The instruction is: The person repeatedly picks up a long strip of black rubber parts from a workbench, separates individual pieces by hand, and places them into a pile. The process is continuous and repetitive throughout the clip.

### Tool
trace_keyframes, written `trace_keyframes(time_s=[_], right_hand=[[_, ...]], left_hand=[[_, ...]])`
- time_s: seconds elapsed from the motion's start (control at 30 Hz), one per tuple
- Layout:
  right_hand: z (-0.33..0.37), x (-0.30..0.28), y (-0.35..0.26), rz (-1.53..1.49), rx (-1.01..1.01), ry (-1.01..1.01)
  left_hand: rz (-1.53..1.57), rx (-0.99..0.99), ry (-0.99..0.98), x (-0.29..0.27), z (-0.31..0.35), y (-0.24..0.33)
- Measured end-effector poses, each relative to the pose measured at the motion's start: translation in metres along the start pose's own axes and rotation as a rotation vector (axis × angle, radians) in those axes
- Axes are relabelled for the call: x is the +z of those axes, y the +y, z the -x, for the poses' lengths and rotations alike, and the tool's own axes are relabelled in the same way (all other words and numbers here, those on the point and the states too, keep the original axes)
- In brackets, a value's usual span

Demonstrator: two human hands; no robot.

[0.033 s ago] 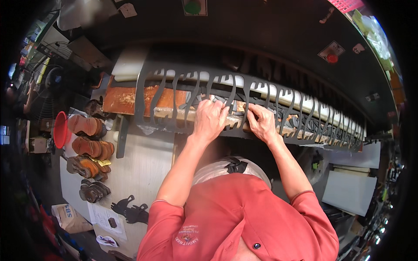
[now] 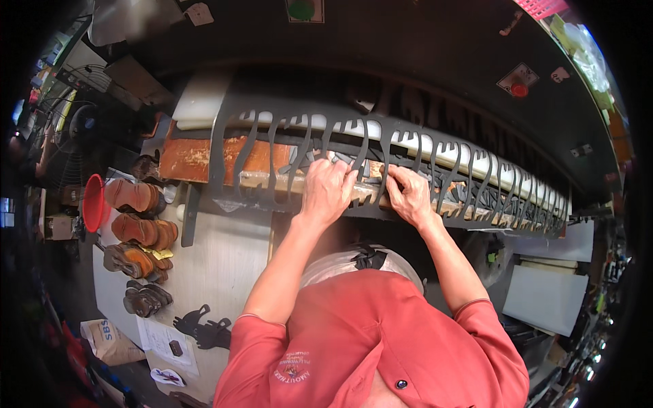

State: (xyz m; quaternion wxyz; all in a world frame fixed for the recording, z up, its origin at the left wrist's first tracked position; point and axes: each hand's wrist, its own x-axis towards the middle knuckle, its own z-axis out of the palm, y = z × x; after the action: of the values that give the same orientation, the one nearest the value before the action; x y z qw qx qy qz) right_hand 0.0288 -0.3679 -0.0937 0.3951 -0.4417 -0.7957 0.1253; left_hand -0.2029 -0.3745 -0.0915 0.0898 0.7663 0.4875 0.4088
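A long black sheet, full of curved cut-out openings, lies across the bench before me. My left hand is closed on a narrow strip of it, with the fingers curled over and partly hidden. Just to the right, my right hand pinches another strip between thumb and fingers. Through the openings show loose dark cut pieces on the bench, and a long white slab runs behind them.
On the left, bundles of brown shaped pieces lie beside a red bowl. Black cut pieces rest on the pale table. A fan stands at far left, and white sheets are stacked on the right.
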Motion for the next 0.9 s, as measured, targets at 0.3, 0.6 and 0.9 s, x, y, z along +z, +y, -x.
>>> trace_keyframes(time_s=[0.3,0.6,0.9], right_hand=[[0.02,-0.047,-0.063,-0.177,0.413,-0.102],[-0.062,0.04,-0.07,0.23,0.089,-0.169],[-0.052,0.034,-0.057,-0.166,0.183,0.06]], left_hand=[[0.251,-0.16,-0.318,-0.072,0.049,0.028],[0.026,-0.192,-0.086,-0.062,-0.028,-0.014],[-0.172,-0.015,-0.054,-0.041,-0.009,-0.03]])
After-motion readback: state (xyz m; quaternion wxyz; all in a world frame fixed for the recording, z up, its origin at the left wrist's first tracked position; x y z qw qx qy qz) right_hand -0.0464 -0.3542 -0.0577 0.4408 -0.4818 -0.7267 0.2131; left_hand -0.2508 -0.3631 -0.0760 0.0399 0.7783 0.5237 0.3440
